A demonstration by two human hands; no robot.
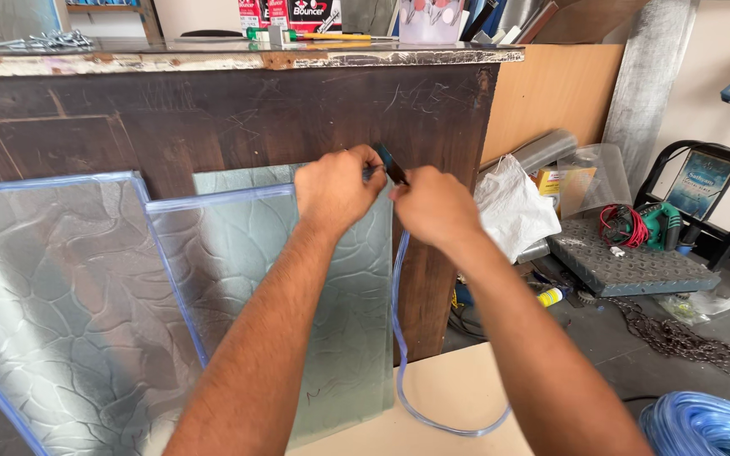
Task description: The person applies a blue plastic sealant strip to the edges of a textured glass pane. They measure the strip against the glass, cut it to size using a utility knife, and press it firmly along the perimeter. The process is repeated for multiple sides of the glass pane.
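My left hand (335,187) and my right hand (434,205) meet at the top right corner of a patterned glass pane (340,295) that leans against a dark wooden counter front (238,118). The left hand pinches the pane's top corner. My right hand grips a small dark tool (391,165) at that corner, with its blade end pointing up. A clear blue plastic edging strip (400,338) hangs from the corner down the pane's right edge and loops onto a pale board (458,397). Two more patterned panes (61,312) with blue edging lean to the left.
A coil of blue plastic tubing (703,426) lies at the lower right. On the floor to the right are a white plastic bag (513,207), a dark metal tread plate (627,266), a green power tool (656,224), a chain (678,338) and a black chair frame (720,194).
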